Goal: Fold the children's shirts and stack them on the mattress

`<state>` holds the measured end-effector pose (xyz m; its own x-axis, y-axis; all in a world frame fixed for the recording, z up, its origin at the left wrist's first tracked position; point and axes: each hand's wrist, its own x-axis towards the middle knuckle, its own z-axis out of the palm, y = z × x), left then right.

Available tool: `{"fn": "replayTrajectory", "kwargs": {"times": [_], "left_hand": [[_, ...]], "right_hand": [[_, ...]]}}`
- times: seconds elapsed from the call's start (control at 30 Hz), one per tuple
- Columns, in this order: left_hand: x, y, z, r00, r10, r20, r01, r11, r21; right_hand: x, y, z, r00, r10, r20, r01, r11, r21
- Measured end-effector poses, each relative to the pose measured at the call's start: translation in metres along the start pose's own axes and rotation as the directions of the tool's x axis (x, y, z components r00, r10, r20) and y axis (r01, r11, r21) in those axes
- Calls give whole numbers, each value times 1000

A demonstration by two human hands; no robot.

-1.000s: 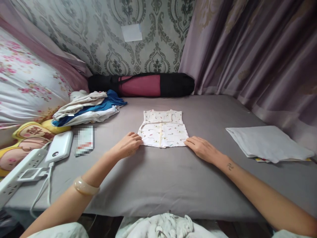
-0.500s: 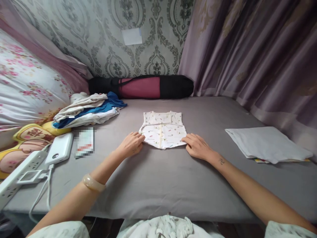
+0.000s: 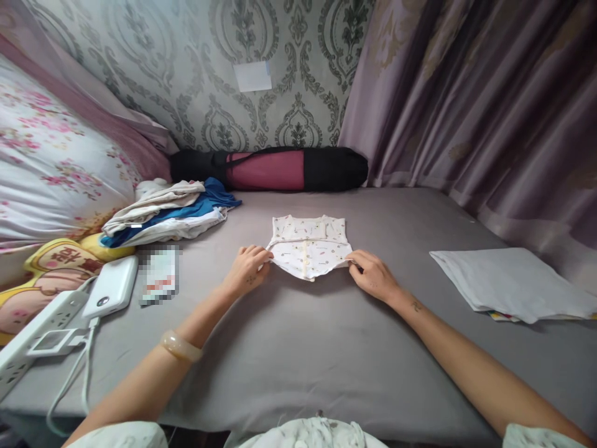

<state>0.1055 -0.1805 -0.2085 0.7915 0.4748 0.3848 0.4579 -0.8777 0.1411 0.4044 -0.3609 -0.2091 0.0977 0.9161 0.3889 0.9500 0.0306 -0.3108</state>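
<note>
A small white printed garment [image 3: 308, 249] lies folded on the grey sheet in the middle, its near edge dipping to a point between my hands. My left hand [image 3: 248, 269] pinches its left near corner. At the right near corner, my right hand [image 3: 373, 274] has thumb and fingers closed on the fabric. Both held corners look slightly raised from the sheet. The upper part shows a folded-over strip lying across it.
A clothes pile [image 3: 172, 211], power bank [image 3: 111, 285], power strip [image 3: 41, 336] with cables and a blurred packet [image 3: 159, 275] are at the left. Folded white cloth [image 3: 513, 280] lies right. A black-and-red bag [image 3: 265, 170] rests along the wall.
The garment's near side has been lifted a little at both corners and its near edge now curves more. The whole view has shifted slightly.
</note>
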Motion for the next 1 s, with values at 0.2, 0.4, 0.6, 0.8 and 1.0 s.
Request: {"fn": "replayTrajectory", "kwargs": {"times": [0.2, 0.4, 0.6, 0.8, 1.0], "left_hand": [[30, 2, 5, 965, -191, -180, 188, 982, -36], [56, 2, 14, 920, -258, -294, 257, 965, -41], [74, -5, 24, 909, -294, -296, 310, 951, 5], [93, -21, 40, 908, -345, -237, 362, 932, 32], [118, -42, 59, 877, -480, 0, 477, 872, -110]], "right_hand": [[30, 1, 5, 978, 117, -170, -118, 993, 8], [59, 4, 10, 948, 169, -269, -179, 984, -13], [78, 13, 22, 933, 201, -298, -218, 976, -22], [94, 31, 37, 944, 226, -241, -261, 957, -126], [111, 51, 47, 950, 304, -73, -312, 938, -153]]}}
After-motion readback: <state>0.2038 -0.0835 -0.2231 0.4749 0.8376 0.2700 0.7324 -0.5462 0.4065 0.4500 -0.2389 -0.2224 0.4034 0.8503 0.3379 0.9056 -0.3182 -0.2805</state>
